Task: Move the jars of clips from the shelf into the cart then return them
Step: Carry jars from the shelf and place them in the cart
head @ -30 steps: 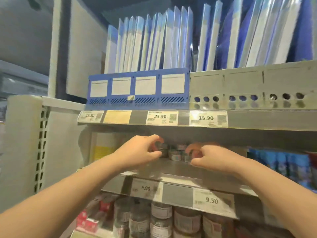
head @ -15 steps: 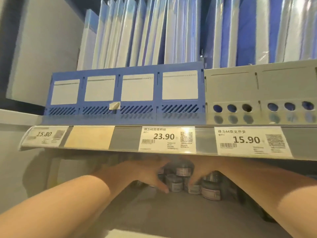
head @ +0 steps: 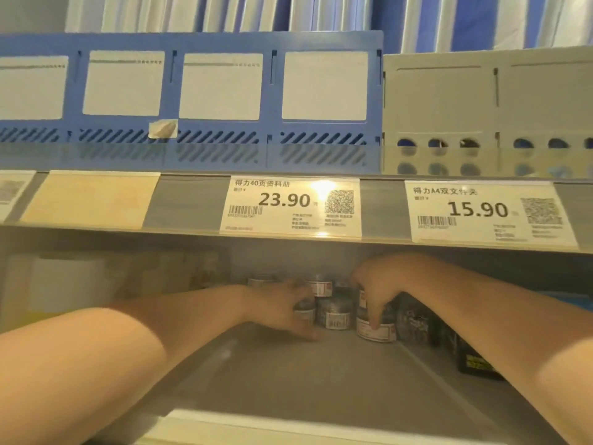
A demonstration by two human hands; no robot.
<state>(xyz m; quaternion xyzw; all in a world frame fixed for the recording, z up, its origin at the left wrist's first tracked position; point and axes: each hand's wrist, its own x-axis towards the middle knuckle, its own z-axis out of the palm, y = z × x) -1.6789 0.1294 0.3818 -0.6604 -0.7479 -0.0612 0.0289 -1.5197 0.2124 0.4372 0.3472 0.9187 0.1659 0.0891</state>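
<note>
Reaching deeper into the shelf (head: 321,380) than before, the right hand (head: 378,284) is gripping a jar (head: 382,332), likely lifting it; left hand (head: 279,309) grip unclear.

Grey shelf (head: 321,377): small labelled jars (head: 333,311) are clustered at the back; dark packets (head: 478,364) are ranged along the right.

Bare left forearm (head: 144,342), bare right forearm (head: 481,316), uncovered along whole visible length. Bare left hand (head: 282,311), fingers motion-blurred. Bare right hand (head: 378,284), rounded knuckles, fingertips sharper. Fine detail unreadable.
</note>
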